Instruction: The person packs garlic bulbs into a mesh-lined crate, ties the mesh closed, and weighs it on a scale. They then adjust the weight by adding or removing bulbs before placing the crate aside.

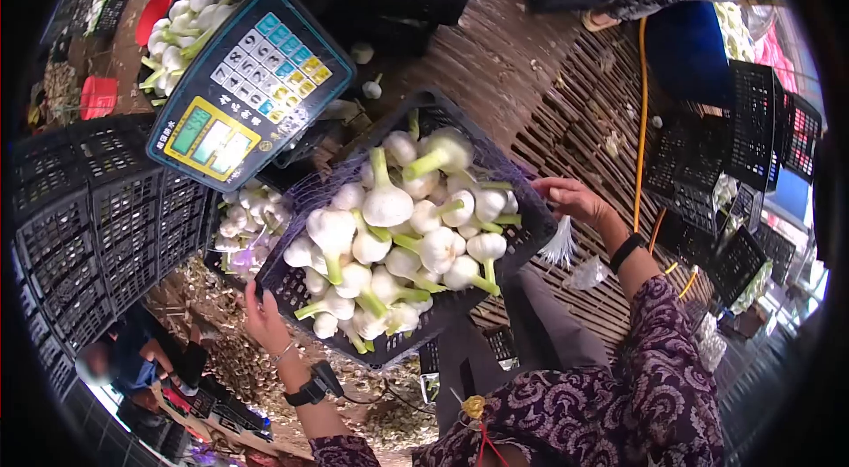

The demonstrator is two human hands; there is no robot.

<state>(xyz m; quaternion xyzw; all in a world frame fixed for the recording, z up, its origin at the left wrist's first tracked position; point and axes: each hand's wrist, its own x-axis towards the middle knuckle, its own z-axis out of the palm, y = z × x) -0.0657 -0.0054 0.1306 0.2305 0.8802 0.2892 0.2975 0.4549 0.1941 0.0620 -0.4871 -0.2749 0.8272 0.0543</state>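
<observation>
A black plastic crate [523, 262], lined with purple netting, is heaped with white garlic bulbs [387, 204] on short green stems. My right hand [570, 199] is closed on the crate's right rim, its fingertips at the edge. At the lower left corner, my left hand [265, 323] has its fingers stretched out beside the crate wall, with nothing visible in them. A scale's display panel [252, 87] with keys and a lit screen stands just beyond the crate's upper left side. What supports the crate underneath is hidden.
Stacked black crates [97, 219] line the left side, and more crates [707, 149] stand at right. Another garlic-filled crate [190, 25] sits behind the scale. A yellow-orange hose [641, 113] crosses the slatted floor. Another person [133, 361] is at lower left.
</observation>
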